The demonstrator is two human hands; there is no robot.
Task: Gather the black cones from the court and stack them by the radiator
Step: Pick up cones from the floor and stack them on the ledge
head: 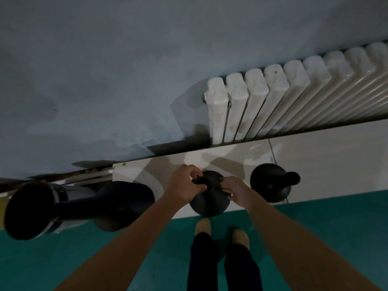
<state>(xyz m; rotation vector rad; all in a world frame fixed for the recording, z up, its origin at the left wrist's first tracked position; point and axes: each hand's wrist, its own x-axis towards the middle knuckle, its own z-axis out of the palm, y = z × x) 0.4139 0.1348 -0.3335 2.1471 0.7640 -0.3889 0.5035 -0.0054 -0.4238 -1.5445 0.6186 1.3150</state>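
At the knobbed top of the middle cone (207, 203), the left hand (184, 185) has its thumb and fingers curled round the narrow neck from the 9 o'clock side, pinching it firmly. The right hand (233, 191) meets the same cone from 3 o'clock, with bent fingers closed onto its shoulder just below the knob. Both hands hold this one cone and nothing else.

The cone stands upright on a pale tiled ledge (327, 156), its wide round base near the ledge's front edge. Its surface looks matte and moulded, so I judge it to be stiff rubber or plastic, grippy rather than slick, and not fragile. The broad base suggests the weight sits low. A hold at the neck should therefore lift it cleanly, with the other hand on the flank to stop it swinging. The knob gives the fingers a natural stop.

A second cone (270, 182) sits on the ledge at 3 o'clock, near the held one but apart from it, its knob pointing right in this wide view. At 9 o'clock is a larger black piece (123, 204) with a long neck reaching left. I cannot tell whether it is a stack or a single tall cone.

The white radiator (262, 103) hangs on the wall (105, 70) at 1 o'clock, just behind the ledge. At 6 o'clock the person's shoes (202, 225) stand on the green floor (84, 259).
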